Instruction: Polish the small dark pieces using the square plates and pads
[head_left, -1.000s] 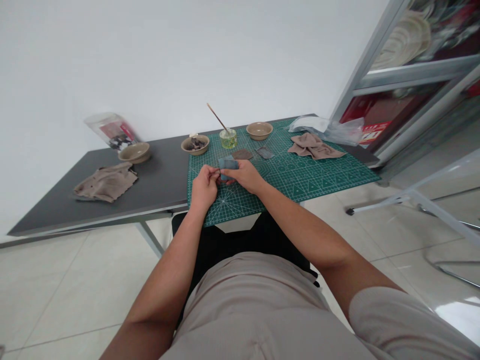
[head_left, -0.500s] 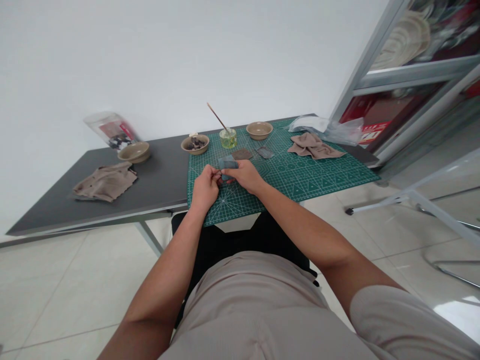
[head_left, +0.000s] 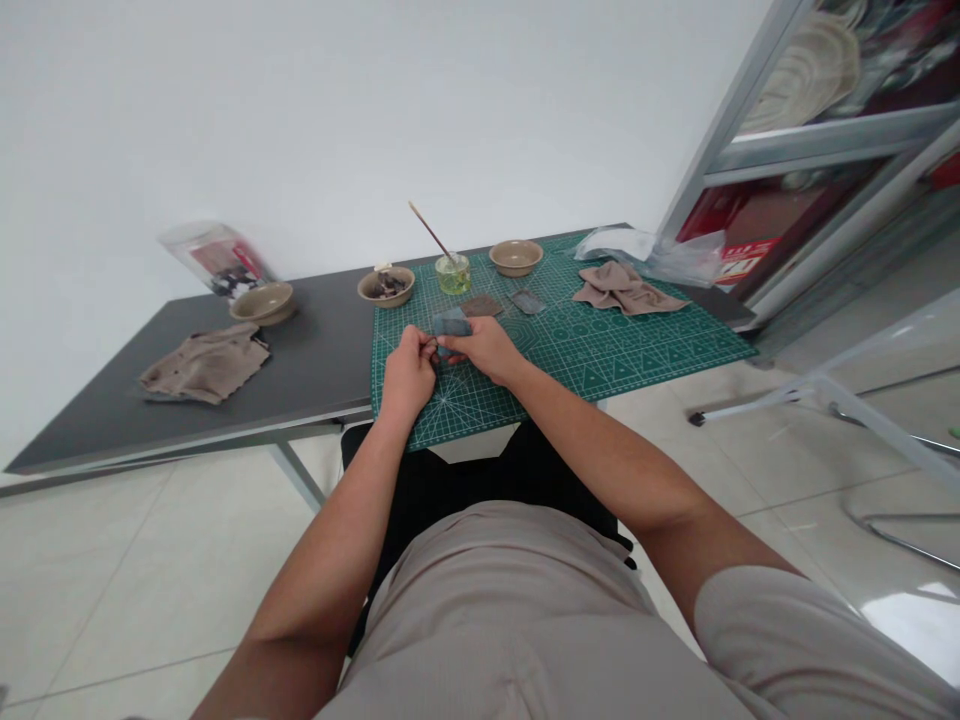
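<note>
Over the front left part of the green cutting mat, my two hands meet. My right hand grips a small blue-grey sheet that looks like sandpaper, its fingers closed around it. My left hand is closed in a pinch beside the sheet; what its fingertips hold is too small to make out. Behind the hands lie a brownish flat piece and a grey flat piece.
Behind these stand a glass jar with a stick in it, a bowl and a bowl of dark pieces. Brown cloths lie right and left. At left are another bowl and a clear container; a plastic bag lies right.
The view has shifted very slightly. Both hands stay together at the blue-grey sheet, with hardly any visible movement.
</note>
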